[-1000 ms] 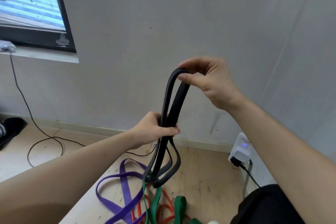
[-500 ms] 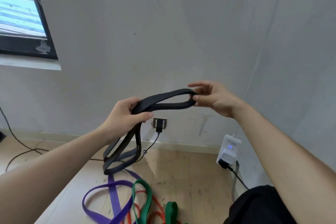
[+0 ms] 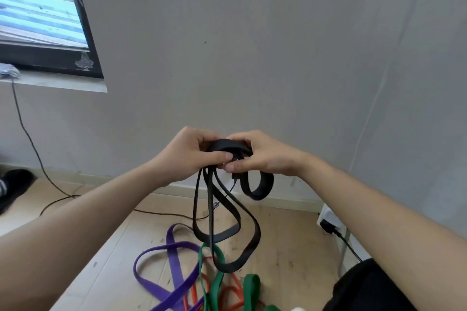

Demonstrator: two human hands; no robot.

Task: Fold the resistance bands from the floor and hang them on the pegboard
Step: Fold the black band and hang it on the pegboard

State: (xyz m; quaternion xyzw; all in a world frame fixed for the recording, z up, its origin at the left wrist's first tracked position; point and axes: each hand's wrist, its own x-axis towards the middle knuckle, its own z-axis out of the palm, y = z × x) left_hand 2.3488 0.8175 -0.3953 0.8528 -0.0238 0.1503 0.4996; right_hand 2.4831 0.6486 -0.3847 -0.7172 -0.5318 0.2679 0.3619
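A black resistance band (image 3: pixel 227 230) hangs in several loops in front of the grey wall. My left hand (image 3: pixel 192 154) and my right hand (image 3: pixel 260 156) meet at its top and both pinch the gathered folds. A short loop (image 3: pixel 257 187) droops under my right hand; longer loops dangle under my left. On the wooden floor below lie a purple band (image 3: pixel 174 255), a green band (image 3: pixel 214 275) and a red band (image 3: pixel 227 293), tangled together. No pegboard is in view.
A window with a sill (image 3: pixel 53 83) is at the upper left, and a thin cable (image 3: pixel 32 144) runs down from it across the floor. A white plug adapter (image 3: pixel 331 219) sits on the wall at lower right. Dark cloth (image 3: pixel 12 187) lies at the far left.
My right hand has brought its end of the black band over to my left hand, so the band is folded again and both hands are now together at its top.
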